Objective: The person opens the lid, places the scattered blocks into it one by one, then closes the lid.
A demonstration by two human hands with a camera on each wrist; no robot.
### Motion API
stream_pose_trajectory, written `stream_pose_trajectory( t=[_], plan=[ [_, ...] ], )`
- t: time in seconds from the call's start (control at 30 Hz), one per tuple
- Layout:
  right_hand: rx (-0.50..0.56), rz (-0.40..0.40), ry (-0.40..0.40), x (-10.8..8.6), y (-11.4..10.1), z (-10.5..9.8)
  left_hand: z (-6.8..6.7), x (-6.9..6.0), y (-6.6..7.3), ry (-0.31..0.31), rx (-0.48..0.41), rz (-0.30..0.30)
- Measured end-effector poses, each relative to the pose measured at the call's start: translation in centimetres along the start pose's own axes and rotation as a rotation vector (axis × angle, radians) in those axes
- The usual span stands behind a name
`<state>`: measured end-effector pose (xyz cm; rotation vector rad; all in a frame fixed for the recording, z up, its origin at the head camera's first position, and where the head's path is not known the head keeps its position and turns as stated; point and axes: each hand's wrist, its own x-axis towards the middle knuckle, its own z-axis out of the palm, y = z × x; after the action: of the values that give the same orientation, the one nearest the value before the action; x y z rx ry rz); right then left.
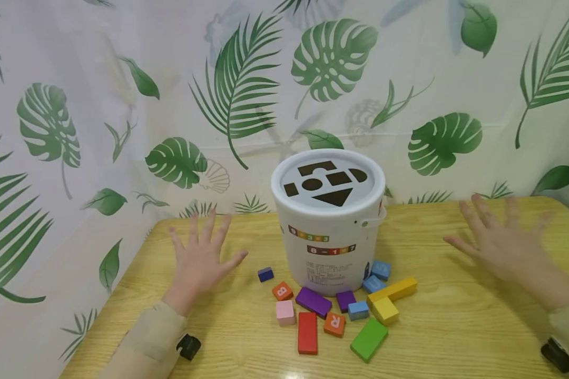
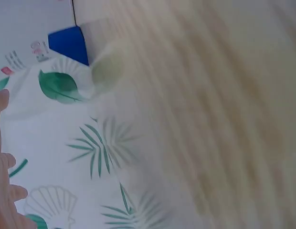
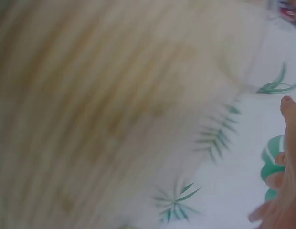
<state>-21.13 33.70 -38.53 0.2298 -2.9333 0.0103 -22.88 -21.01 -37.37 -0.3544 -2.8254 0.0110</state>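
Beige-sleeved left hand (image 1: 200, 266) and right hand (image 1: 508, 247) spread their fingers wide, on both sides of a white round lidded bucket (image 1: 329, 226). Small coloured blocks (image 1: 314, 302) lie near its foot on a yellow wood-grain table (image 1: 237, 337); leaf-printed white cloth (image 1: 275, 95) hangs behind.

1. A screened-off play corner, I'd say; home or studio, I can't tell.
2. Leaf-print sheeting (image 1: 170, 105) hangs behind the wood-grain worktop (image 1: 237, 337).
3. A shape-sorter bucket (image 1: 329, 268) and toy blocks (image 1: 313, 302) look playroom-like.
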Motion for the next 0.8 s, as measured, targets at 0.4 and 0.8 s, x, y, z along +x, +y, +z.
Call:
stream_pose_trajectory(
  t=[0.4, 0.8],
  plan=[
    [0.676, -0.01, -0.033, 2.1, -5.6, -4.0, -1.5, 0.5, 4.1, 0.013, -0.735, -0.005],
    [1.328, -0.018, -0.282, 5.1, -9.3, -4.7, -3.0, 1.9, 8.2, -0.081, -1.252, 0.008]
  ],
)
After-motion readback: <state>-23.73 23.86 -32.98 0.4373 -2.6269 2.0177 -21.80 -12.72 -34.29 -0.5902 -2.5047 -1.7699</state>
